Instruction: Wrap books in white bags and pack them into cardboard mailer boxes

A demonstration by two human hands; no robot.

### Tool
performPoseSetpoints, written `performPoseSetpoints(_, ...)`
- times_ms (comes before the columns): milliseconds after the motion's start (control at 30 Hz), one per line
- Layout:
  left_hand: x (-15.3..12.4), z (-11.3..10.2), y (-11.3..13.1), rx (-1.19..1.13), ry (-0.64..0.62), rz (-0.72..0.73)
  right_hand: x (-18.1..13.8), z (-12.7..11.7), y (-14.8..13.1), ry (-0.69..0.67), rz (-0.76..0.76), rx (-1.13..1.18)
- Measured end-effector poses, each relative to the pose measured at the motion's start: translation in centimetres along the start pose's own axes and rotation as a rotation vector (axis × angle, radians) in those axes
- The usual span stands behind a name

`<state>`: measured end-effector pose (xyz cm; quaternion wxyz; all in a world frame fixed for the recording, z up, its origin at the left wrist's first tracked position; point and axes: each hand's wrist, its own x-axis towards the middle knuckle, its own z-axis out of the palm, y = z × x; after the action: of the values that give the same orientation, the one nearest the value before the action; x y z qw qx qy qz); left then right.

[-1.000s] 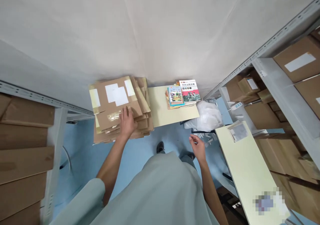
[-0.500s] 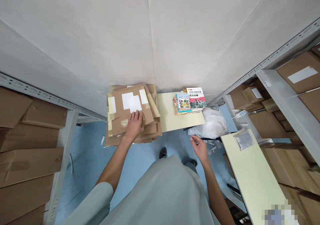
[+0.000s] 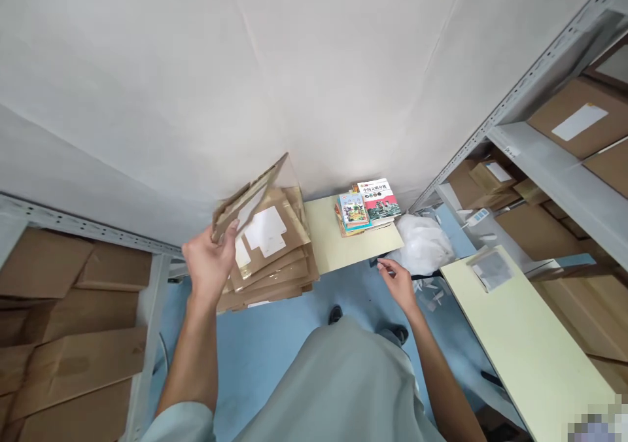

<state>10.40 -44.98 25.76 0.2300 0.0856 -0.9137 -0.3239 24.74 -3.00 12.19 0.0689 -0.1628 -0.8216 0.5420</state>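
My left hand (image 3: 210,252) is closed on the near left edge of a flattened cardboard box (image 3: 252,197), which is raised and tilted up toward the wall. Under it lies a stack of flattened cardboard boxes (image 3: 275,265) with clear tape and white labels on the top one. My right hand (image 3: 398,281) hangs in the air in front of the pale tabletop (image 3: 338,246), its fingers loosely bent and apart, with nothing visible in them. Just behind it is a bundle of white plastic (image 3: 424,242).
Small books (image 3: 354,212) and a larger white-and-red book (image 3: 379,200) sit on the tabletop's right. Shelves of cardboard boxes (image 3: 81,357) stand on both sides. At right, a pale table (image 3: 530,337) bears a clear plastic pouch (image 3: 492,270). Plastic scraps (image 3: 430,293) litter the blue floor.
My left hand has gone from lying on the top cardboard to gripping a flattened box and lifting it up and leftward, uncovering labelled cardboard below. My right hand stays nearly in place.
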Motion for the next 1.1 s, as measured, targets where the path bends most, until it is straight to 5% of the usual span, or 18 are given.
performPoseSetpoints(133, 0.1, 1.6, 3.2, -0.292, -0.118, -0.058, -0.3, -2.5, 0.1, 0.075, -0.003, 0.055)
performPoseSetpoints(333, -3.4, 8.9, 11.6, -0.672, -0.586, -0.144, -2.3, -9.5, 0.7, 0.288, 0.01, 0.135)
performPoseSetpoints(533, -11.1, 16.9, 22.8, -0.719, -1.007, -0.109, -5.6, -19.8, 3.6, 0.62, 0.031, 0.188)
performPoseSetpoints(767, -21.6, 26.2, 34.9, -0.604, -1.406, 0.074, -12.3, -32.1, 9.7, 0.793, 0.179, 0.105)
performPoseSetpoints(933, -29.0, 31.6, 42.7, -0.579, -1.611, 0.159, -17.3, -37.6, 14.4, 0.896, 0.281, 0.165)
performPoseSetpoints(1100, -35.9, 36.1, 47.5, -0.517, -1.8, 0.3, -21.3, -41.0, 17.7, 0.982, 0.349, 0.213)
